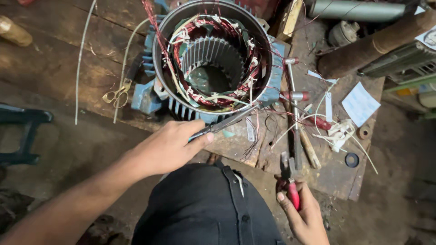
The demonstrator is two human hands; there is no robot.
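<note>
A blue motor stator (pixel 210 59) stands open end up on the wooden workbench (pixel 59 63), its copper windings tied with white lacing. My left hand (pixel 170 145) grips a long thin metal tool (pixel 229 121) whose tip reaches the stator's front rim. My right hand (pixel 303 208) is low at the bench's front edge, closed on red-handled pliers (pixel 289 179) with the jaws pointing up. My dark shirt fills the bottom centre.
Brass scissors (pixel 117 95) lie left of the stator beside long white sleeving. To its right lie a hammer (pixel 294 97), a wooden-handled tool (pixel 309 149), white sleeve scraps (pixel 339 131), paper slips (pixel 359 103) and a black washer (pixel 351 159). Rolled cylinders (pixel 377 41) sit at top right.
</note>
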